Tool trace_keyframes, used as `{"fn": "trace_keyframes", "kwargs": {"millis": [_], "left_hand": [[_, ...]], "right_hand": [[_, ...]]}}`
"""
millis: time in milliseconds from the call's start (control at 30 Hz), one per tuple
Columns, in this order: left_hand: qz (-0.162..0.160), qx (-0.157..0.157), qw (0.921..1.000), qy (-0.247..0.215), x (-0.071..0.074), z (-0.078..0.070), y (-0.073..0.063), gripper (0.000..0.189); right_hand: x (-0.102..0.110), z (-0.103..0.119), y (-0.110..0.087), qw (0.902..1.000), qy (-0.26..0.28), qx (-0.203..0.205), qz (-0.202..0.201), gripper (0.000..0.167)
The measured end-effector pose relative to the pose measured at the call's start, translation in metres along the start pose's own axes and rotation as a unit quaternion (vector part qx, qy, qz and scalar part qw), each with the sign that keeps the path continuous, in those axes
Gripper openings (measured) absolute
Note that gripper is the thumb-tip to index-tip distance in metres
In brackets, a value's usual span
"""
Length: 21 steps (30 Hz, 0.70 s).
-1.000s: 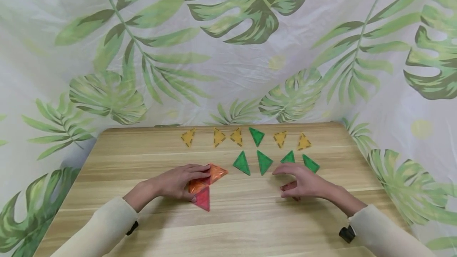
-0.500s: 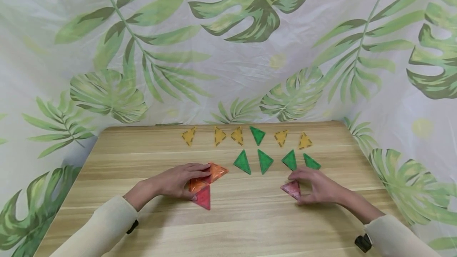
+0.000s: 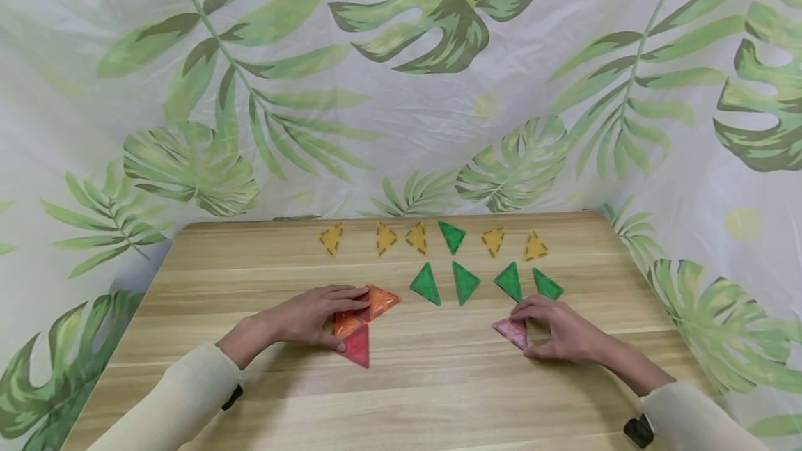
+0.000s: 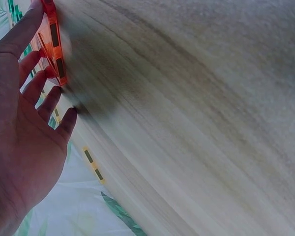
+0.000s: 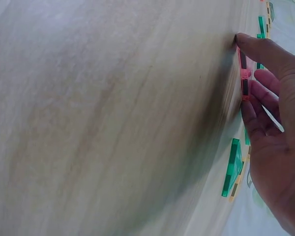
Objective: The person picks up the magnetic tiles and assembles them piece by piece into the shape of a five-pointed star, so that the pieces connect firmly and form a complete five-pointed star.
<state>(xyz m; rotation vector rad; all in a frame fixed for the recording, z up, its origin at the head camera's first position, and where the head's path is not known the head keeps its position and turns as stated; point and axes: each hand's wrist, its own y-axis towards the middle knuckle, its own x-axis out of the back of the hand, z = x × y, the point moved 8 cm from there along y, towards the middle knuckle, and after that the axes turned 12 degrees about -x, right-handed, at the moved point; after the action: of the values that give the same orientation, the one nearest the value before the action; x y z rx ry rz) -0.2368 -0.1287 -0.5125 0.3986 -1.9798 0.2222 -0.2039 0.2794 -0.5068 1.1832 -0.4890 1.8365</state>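
Observation:
My left hand (image 3: 310, 317) holds a joined group of triangular magnetic tiles lying flat, its thumb on the lower red tile (image 3: 356, 348) and its fingertips on another red tile, mostly covered. Between these red tiles sits an orange tile (image 3: 348, 326); a second orange tile (image 3: 382, 301) points right from the group. In the left wrist view, thumb and fingers span the orange tile edge (image 4: 55, 42). Further right, my right hand (image 3: 560, 329) pinches a pinkish-red triangular tile (image 3: 512, 333) by two corners, on the tabletop. The right wrist view has this tile edge-on (image 5: 244, 76) between thumb and fingers.
Green triangular tiles lie beyond the hands, among them one (image 3: 465, 282) in the middle and one (image 3: 547, 284) just past my right fingers. Several yellow triangular tiles (image 3: 386, 239) line the far side of the wooden table (image 3: 413, 402). A leaf-patterned cloth (image 3: 401, 124) hangs behind.
My right hand has shifted right and its grip now leaves the pinkish-red tile in view, along with a green tile it partly covered. The left hand and its tiles have stayed put.

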Motion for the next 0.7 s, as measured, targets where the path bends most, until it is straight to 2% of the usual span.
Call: {"fn": "trace_keyframes", "kwargs": {"millis": [167, 333, 700], "left_hand": [[0.003, 0.003, 1.0, -0.002, -0.001, 0.002, -0.001, 0.08], [0.004, 0.002, 1.0, -0.001, -0.001, 0.002, -0.001, 0.08], [0.005, 0.002, 1.0, -0.001, 0.0, 0.002, -0.001, 0.079]], "right_hand": [[-0.003, 0.002, 0.003, 0.9999, -0.007, 0.001, -0.011, 0.053], [-0.006, 0.015, 0.012, 0.9999, -0.004, 0.006, -0.015, 0.05], [-0.017, 0.05, 0.037, 0.9972, 0.033, 0.059, -0.034, 0.048]]}}
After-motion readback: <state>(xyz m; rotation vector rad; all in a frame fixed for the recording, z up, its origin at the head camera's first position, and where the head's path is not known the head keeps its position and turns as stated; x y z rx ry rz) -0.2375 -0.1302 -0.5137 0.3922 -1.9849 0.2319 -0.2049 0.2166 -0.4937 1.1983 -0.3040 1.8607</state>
